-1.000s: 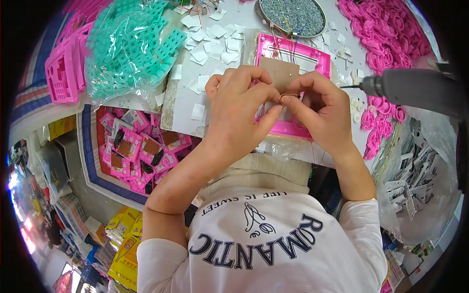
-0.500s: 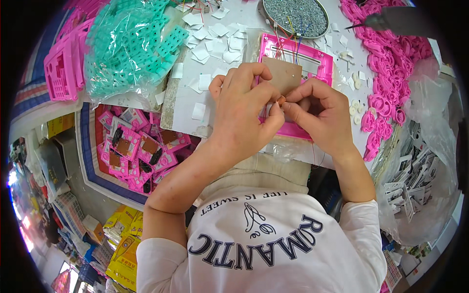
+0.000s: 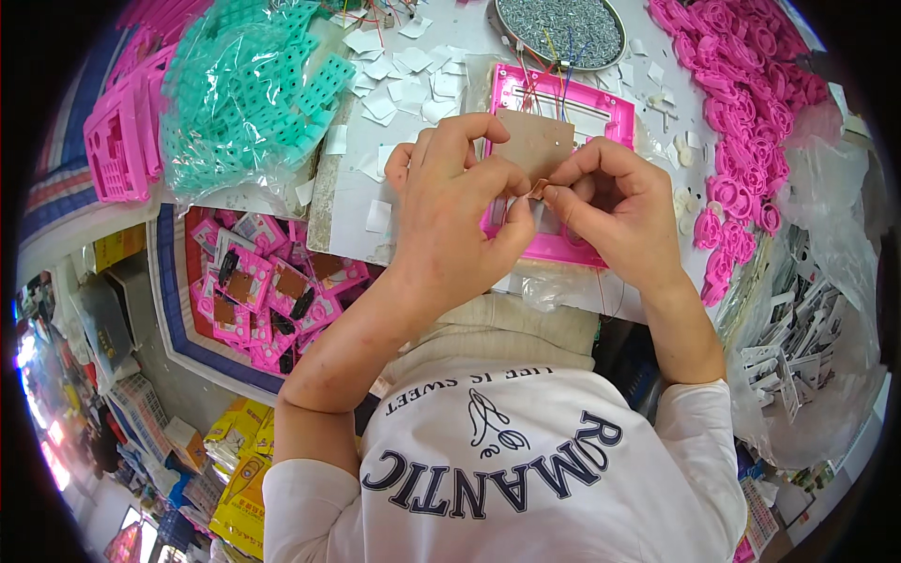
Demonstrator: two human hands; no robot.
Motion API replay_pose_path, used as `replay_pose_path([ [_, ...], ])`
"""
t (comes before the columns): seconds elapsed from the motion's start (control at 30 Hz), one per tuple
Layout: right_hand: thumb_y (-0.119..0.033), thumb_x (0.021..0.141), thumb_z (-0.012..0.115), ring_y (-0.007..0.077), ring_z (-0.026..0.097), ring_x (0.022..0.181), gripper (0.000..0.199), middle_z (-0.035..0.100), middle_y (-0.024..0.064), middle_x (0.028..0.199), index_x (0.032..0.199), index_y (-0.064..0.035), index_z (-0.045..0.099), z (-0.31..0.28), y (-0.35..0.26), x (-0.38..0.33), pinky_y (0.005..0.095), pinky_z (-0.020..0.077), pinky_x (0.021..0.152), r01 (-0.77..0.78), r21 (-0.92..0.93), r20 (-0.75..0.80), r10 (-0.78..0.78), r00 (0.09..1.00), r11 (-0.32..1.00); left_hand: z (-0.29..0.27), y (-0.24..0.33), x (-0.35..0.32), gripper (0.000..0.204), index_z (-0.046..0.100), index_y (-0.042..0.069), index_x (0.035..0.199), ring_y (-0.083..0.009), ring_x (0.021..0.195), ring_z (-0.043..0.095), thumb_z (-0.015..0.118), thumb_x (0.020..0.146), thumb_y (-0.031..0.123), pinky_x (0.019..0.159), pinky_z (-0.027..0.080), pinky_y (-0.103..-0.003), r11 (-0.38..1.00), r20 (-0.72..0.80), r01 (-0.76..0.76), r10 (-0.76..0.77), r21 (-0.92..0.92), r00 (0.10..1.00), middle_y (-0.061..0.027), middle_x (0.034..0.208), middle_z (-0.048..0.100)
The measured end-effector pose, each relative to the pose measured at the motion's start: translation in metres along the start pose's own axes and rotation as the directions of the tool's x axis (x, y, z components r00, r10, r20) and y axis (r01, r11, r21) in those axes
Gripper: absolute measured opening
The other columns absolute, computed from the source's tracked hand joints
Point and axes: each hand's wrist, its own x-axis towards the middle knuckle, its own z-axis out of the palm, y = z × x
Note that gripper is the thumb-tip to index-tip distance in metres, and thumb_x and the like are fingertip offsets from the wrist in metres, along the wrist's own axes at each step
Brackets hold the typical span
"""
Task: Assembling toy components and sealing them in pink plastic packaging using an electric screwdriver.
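A pink plastic frame [image 3: 601, 103] with thin coloured wires lies on the white work table [image 3: 352, 211]. A brown circuit board [image 3: 533, 143] rests over it. My left hand [image 3: 460, 211] and my right hand [image 3: 610, 202] meet above the frame's lower part. Their fingertips pinch a small copper-coloured piece [image 3: 539, 188] at the board's lower edge. Both hands hide much of the frame's lower half.
A round tray of small grey screws [image 3: 560, 26] stands behind the frame. Pink ring-shaped parts [image 3: 741, 113] are heaped at right, bagged teal parts [image 3: 253, 89] and pink housings [image 3: 117, 141] at left. White paper squares [image 3: 394, 70] lie scattered. A bin of assembled pink units [image 3: 267, 291] sits below the table.
The grey tool seen at the right edge has gone out of view. My hands stay together over the frame, still pinching the small piece.
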Motion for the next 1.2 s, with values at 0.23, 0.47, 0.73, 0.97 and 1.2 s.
replay_pose_path([
  [0.23,0.002,0.084,0.075,0.0100,0.062,0.065,0.016,0.071,0.0076,0.092,0.099,0.0009,0.070,0.010,-0.006,-0.008,0.0238,0.0485,0.054,0.399,-0.437,0.020,-0.435,0.900,0.806,0.002,-0.001,-0.003,0.013,0.072,0.006,0.091,-0.0207,0.094,0.054,0.074,0.079,0.002,0.079,0.044,-0.033,0.901,0.015,0.173,-0.183,-0.397,0.983,-0.0094,0.110,0.057],
  [0.47,0.005,0.084,0.074,0.0144,0.069,0.071,0.016,0.073,0.0092,0.095,0.099,0.0016,0.070,0.014,0.014,-0.013,0.0243,0.0533,0.056,0.323,-0.226,-0.096,-0.350,0.932,0.919,-0.004,0.001,-0.003,0.012,0.072,0.003,0.097,-0.0107,0.075,0.053,0.074,0.086,0.006,0.066,0.043,-0.026,0.935,0.095,0.194,-0.173,-0.297,0.980,-0.0038,0.092,0.063],
  [0.73,0.002,0.076,0.080,0.0242,0.070,0.077,0.022,0.073,0.0091,0.100,0.095,-0.0036,0.069,0.012,0.013,-0.011,0.0319,0.0575,0.063,0.622,-0.477,0.129,-0.650,0.748,0.621,-0.029,-0.007,0.030,0.016,0.070,-0.002,0.108,-0.0055,0.068,0.061,0.066,0.093,0.004,0.063,0.050,-0.020,0.374,0.682,0.755,-0.333,-0.539,0.651,-0.0008,0.088,0.071],
  [0.97,-0.007,0.072,0.080,0.0249,0.063,0.088,0.022,0.067,0.0033,0.103,0.091,-0.0087,0.070,0.006,0.011,-0.012,0.0329,0.0532,0.057,0.614,-0.640,0.260,-0.621,0.739,0.463,-0.026,-0.010,0.036,0.021,0.066,0.000,0.106,-0.0179,0.073,0.068,0.071,0.088,0.009,0.067,0.053,-0.030,0.939,0.448,0.143,0.013,-0.314,0.894,-0.0064,0.083,0.069],
  [1.2,-0.011,0.069,0.075,0.0254,0.056,0.085,0.017,0.060,0.0044,0.092,0.085,-0.0064,0.070,0.015,0.016,-0.011,0.0342,0.0499,0.062,0.590,-0.701,0.300,-0.584,0.754,0.402,-0.009,-0.018,0.025,0.015,0.059,0.004,0.095,-0.0363,0.082,0.061,0.067,0.083,0.002,0.072,0.050,-0.045,0.966,0.252,-0.194,0.234,-0.173,0.939,-0.0127,0.085,0.063],
])
